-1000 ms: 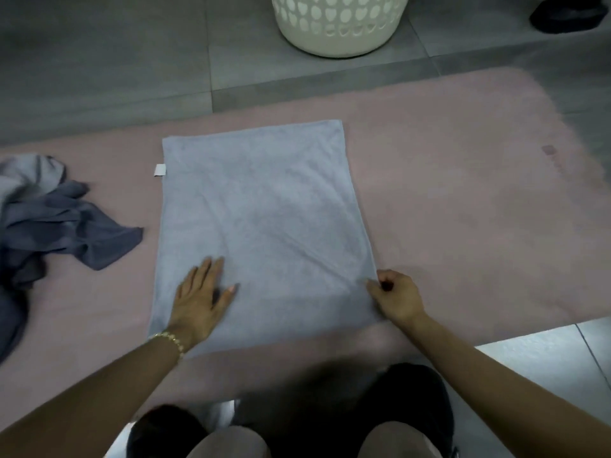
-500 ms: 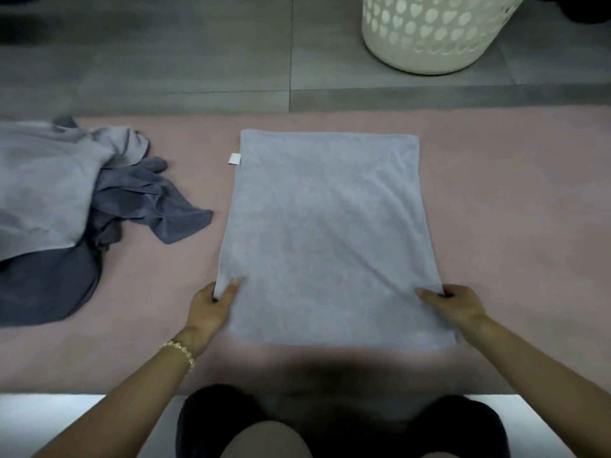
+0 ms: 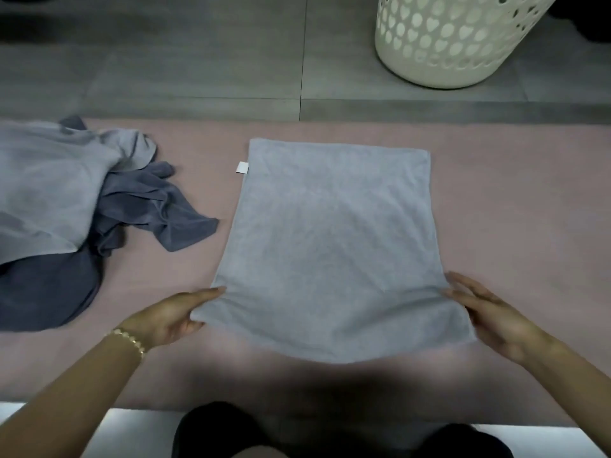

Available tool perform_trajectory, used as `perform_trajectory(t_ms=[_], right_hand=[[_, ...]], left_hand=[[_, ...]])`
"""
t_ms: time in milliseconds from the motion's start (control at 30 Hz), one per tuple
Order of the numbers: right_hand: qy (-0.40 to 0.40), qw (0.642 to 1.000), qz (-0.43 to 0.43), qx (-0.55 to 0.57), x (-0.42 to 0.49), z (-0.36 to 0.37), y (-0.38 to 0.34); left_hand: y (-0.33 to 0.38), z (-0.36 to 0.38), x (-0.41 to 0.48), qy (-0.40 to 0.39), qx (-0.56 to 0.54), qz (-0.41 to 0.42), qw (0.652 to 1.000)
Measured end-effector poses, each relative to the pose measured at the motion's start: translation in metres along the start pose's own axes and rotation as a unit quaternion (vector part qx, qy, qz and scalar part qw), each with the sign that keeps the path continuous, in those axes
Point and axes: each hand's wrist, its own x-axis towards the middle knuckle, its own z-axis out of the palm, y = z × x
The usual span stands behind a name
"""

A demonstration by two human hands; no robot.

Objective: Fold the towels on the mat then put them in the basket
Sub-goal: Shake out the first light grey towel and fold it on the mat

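Well, from the head view, the pale grey-blue rectangular terry towel (image 3: 330, 252) lies spread on the pink pile mat (image 3: 512, 209), straight in front of the kneeling person. Its long axis runs directly away from them, towards the grey tiled floor (image 3: 165, 61) beyond the mat. The near short edge sits between the two hands and looks raised off the mat, though that strip is blurred.

The left hand (image 3: 172, 317) is at the near left corner, and that corner appears pinched between thumb and forefinger. The right hand (image 3: 492, 315) lies along the near right corner with its fingers (image 3: 463, 285) fairly straight against the cloth. I can't tell whether its thumb has caught the edge underneath.

Both hands are about equally close to their corners, so neither has the advantage. The far short edge lies dead ahead of the fingers. I'd judge the coming fold carries the near edge forward along that long axis to meet it, with the corners kept level so the sides line up.

A small white label (image 3: 242, 167) sticks out near the far left corner. The cream perforated plastic basket (image 3: 456, 44) stands on the floor past the far right corner, nearer the right hand. A crumpled heap of grey and dark-blue towels (image 3: 66, 209) waits on the mat to the left.
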Motion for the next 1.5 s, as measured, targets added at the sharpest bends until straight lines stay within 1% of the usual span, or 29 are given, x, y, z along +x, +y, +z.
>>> perform_trajectory(t_ms=[33, 100, 133, 200, 267, 300, 333, 367, 400, 433, 500, 567, 600, 667, 700, 767, 833, 900, 933, 1000, 1067, 1133, 1200, 1267, 1333, 1367, 1433, 1467, 1500], right_hand=[[-0.022, 1.0, -0.001, 0.014, 0.002, 0.001, -0.013], [-0.06, 0.996, -0.008, 0.06, 0.008, 0.006, -0.039], [-0.052, 0.994, -0.018, 0.099, 0.014, 0.01, -0.05], [0.017, 0.983, -0.037, 0.179, 0.034, 0.013, -0.068], [0.056, 0.97, -0.064, 0.229, 0.051, 0.016, -0.081], [0.082, 0.972, -0.074, 0.208, 0.061, 0.016, -0.083], [0.111, 0.978, -0.08, 0.157, 0.068, 0.016, -0.082], [0.139, 0.983, -0.088, 0.077, 0.076, 0.014, -0.077], [0.162, 0.981, -0.105, 0.0, 0.082, 0.013, -0.073], [0.181, 0.974, -0.112, -0.072, 0.088, 0.012, -0.069], [0.172, 0.968, -0.094, -0.155, 0.098, 0.011, -0.066], [0.159, 0.961, -0.073, -0.213, 0.104, 0.018, -0.072], [0.162, 0.954, -0.069, -0.242, 0.107, 0.023, -0.075], [0.183, 0.935, -0.06, -0.296, 0.114, 0.029, -0.082], [0.193, 0.928, -0.051, -0.315, 0.116, 0.031, -0.084], [0.192, 0.916, -0.035, -0.35, 0.122, 0.036, -0.088], [0.167, 0.919, -0.003, -0.358, 0.126, 0.041, -0.089], [0.137, 0.93, 0.018, -0.34, 0.124, 0.052, -0.09], [0.133, 0.939, 0.015, -0.317, 0.122, 0.055, -0.09], [0.148, 0.959, -0.013, -0.241, 0.118, 0.058, -0.089], [0.166, 0.966, -0.045, -0.192, 0.108, 0.059, -0.089], [0.167, 0.968, -0.074, -0.172, 0.094, 0.057, -0.088], [0.152, 0.969, -0.105, -0.162, 0.076, 0.053, -0.085], [0.127, 0.974, -0.115, -0.146, 0.054, 0.043, -0.07], [0.108, 0.979, -0.099, -0.139, 0.036, 0.032, -0.043], [0.105, 0.978, -0.088, -0.157, 0.029, 0.028, -0.027], [0.119, 0.967, -0.081, -0.211, 0.023, 0.02, 0.001], [0.134, 0.96, -0.087, -0.228, 0.024, 0.016, 0.01], [0.153, 0.956, -0.097, -0.232, 0.026, 0.012, 0.014]], left_hand=[[0.012, -0.004, 0.002, -0.011, -0.037, 0.0, 0.999], [0.041, -0.003, 0.012, 0.017, -0.113, 0.009, 0.993], [0.058, 0.004, 0.015, 0.032, -0.149, 0.026, 0.988], [0.086, 0.016, 0.028, 0.041, -0.21, 0.099, 0.972], [0.103, 0.03, 0.04, 0.04, -0.209, 0.169, 0.962], [0.107, 0.035, 0.048, 0.062, -0.162, 0.195, 0.965], [0.104, 0.035, 0.059, 0.109, -0.092, 0.21, 0.967], [0.1, 0.035, 0.069, 0.157, -0.017, 0.216, 0.964], [0.096, 0.033, 0.08, 0.202, 0.054, 0.214, 0.954], [0.092, 0.033, 0.086, 0.224, 0.125, 0.214, 0.942], [0.086, 0.032, 0.099, 0.243, 0.235, 0.213, 0.917], [0.089, 0.036, 0.105, 0.256, 0.271, 0.211, 0.903], [0.092, 0.038, 0.107, 0.25, 0.269, 0.215, 0.905], [0.099, 0.044, 0.113, 0.241, 0.302, 0.221, 0.895], [0.102, 0.046, 0.117, 0.25, 0.326, 0.219, 0.885], [0.108, 0.043, 0.123, 0.27, 0.348, 0.199, 0.875], [0.112, 0.044, 0.125, 0.253, 0.364, 0.196, 0.875], [0.111, 0.052, 0.126, 0.218, 0.326, 0.187, 0.901], [0.11, 0.059, 0.124, 0.213, 0.295, 0.18, 0.914], [0.109, 0.065, 0.125, 0.229, 0.209, 0.178, 0.934], [0.111, 0.066, 0.116, 0.225, 0.121, 0.187, 0.949], [0.113, 0.06, 0.104, 0.181, 0.071, 0.197, 0.961], [0.109, 0.048, 0.089, 0.128, 0.052, 0.199, 0.97], [0.094, 0.035, 0.073, 0.075, 0.069, 0.193, 0.976], [0.069, 0.024, 0.059, 0.026, 0.123, 0.163, 0.979], [0.054, 0.021, 0.055, 0.013, 0.16, 0.145, 0.976], [0.031, 0.019, 0.051, 0.02, 0.227, 0.113, 0.967], [0.026, 0.02, 0.052, 0.035, 0.278, 0.114, 0.953], [0.024, 0.015, 0.059, 0.064, 0.349, 0.133, 0.926]])
